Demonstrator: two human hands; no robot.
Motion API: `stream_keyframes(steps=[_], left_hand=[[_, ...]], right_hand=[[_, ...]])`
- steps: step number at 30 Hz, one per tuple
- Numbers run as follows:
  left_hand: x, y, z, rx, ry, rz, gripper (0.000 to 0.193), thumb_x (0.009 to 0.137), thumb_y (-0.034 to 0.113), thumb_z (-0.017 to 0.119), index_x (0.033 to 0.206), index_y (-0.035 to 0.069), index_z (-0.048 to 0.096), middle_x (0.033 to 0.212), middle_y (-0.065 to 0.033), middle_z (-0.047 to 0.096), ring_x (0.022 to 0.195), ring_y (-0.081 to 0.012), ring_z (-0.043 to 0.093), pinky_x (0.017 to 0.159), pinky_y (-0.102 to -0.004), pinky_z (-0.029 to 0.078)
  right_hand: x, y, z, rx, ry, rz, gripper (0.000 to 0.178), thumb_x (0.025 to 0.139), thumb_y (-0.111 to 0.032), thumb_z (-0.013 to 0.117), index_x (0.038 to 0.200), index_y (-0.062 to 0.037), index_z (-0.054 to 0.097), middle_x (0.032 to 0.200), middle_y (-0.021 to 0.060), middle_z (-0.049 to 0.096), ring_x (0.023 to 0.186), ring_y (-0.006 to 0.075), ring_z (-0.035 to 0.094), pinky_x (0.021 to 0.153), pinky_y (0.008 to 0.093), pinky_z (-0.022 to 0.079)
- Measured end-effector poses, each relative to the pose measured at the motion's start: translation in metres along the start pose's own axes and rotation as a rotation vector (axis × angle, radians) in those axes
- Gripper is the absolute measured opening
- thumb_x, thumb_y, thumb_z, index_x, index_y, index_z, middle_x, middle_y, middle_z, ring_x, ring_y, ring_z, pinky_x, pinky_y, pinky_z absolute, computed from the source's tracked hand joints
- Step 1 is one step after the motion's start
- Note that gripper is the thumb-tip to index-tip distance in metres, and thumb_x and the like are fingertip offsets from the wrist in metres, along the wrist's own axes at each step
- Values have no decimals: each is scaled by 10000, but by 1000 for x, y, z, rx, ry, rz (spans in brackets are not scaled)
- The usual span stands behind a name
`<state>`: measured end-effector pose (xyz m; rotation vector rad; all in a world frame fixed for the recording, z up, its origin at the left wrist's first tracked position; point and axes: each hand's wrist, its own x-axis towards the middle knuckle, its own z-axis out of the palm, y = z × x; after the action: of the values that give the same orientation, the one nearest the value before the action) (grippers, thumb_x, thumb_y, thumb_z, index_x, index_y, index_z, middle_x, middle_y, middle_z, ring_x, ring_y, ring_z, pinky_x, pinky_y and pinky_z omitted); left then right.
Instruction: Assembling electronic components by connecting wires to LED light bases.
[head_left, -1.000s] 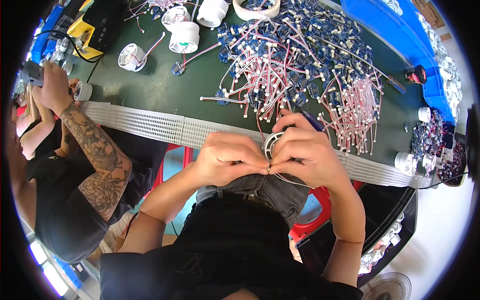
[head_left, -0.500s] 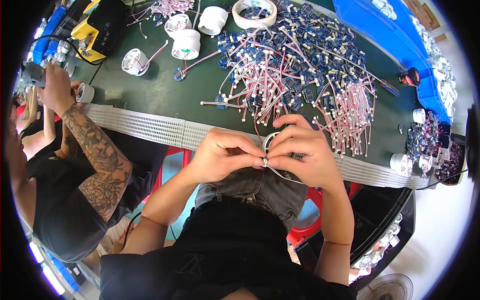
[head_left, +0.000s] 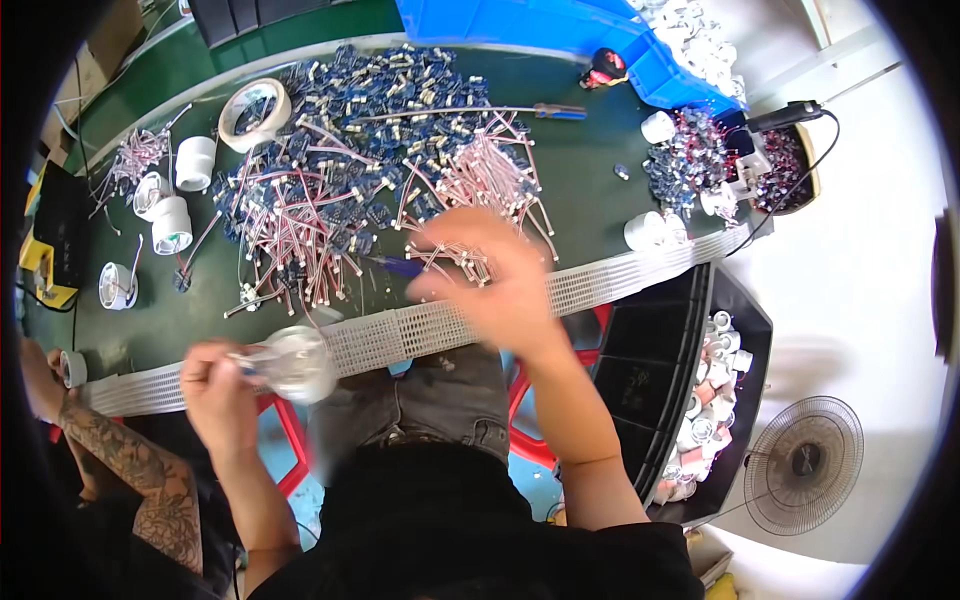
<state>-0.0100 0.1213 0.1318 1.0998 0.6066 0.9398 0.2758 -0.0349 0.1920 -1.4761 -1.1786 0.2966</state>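
My left hand is closed in a pinch at the table's front edge, on wires that lead to a white round housing. The housing is blurred and sits right beside the fingers; a small part at the fingertips is too smeared to name. Above the front edge, my right hand is blurred, with thumb and fingers apart. Close to its fingertips is a dark blue tool handle, not visibly gripped. Beyond the hands lie red-and-white connector cables and a heap of small blue circuit boards.
A perforated white strip runs along the front edge. A tape roll, several white housings and a screwdriver lie on the table. Blue bins stand behind. A co-worker's tattooed arm is at left, a fan at right.
My hands were together at a small connector; now they are apart. The left has moved left with the wired housing, and the right has reached over the cables. The view has swung right.
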Motion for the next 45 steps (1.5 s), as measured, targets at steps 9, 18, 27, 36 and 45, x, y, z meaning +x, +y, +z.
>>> stream_keyframes(steps=[9, 18, 27, 36, 45], left_hand=[[59, 3, -122, -217, 389, 207, 292, 990, 89, 543, 1227, -81, 526, 1171, -135, 597, 1075, -186, 584, 1008, -290, 474], [49, 11, -76, -171, 396, 208, 416, 1022, 76, 440, 1379, -121, 358, 1414, -232, 428, 1328, -303, 431, 1152, -377, 366], [46, 4, -66, 31, 409, 224, 298, 1001, 63, 492, 1258, -87, 507, 1291, -176, 541, 1220, -238, 529, 1108, -357, 413], [46, -14, -74, 226, 456, 348, 239, 996, 78, 514, 1194, -47, 561, 1211, -132, 598, 1169, -201, 565, 1070, -361, 441], [35, -15, -60, 390, 526, 428, 180, 979, 81, 552, 1120, -16, 608, 1145, -101, 627, 1045, -158, 593, 953, -308, 477]], right_hand=[[-50, 58, -152, -1172, 854, 457, 584, 697, -337, 839, 1127, -32, 589, 1113, 195, 566, 1072, 391, 552, 909, 466, 461], [-66, 96, -147, -1033, 1011, 439, 458, 725, -190, 811, 1054, 2, 556, 1083, 188, 570, 1029, 380, 547, 886, 459, 453], [-66, 104, -142, -807, 1003, 307, 518, 685, -211, 866, 1019, -4, 528, 1045, 147, 512, 966, 301, 537, 842, 400, 467], [-49, 97, -148, -661, 911, 523, 713, 684, -195, 864, 1245, 15, 477, 1173, 189, 572, 1019, 343, 587, 882, 405, 475], [-46, 47, -92, -768, 708, -51, 613, 646, -72, 842, 1189, 3, 568, 1157, 160, 581, 1037, 297, 591, 876, 366, 486]])
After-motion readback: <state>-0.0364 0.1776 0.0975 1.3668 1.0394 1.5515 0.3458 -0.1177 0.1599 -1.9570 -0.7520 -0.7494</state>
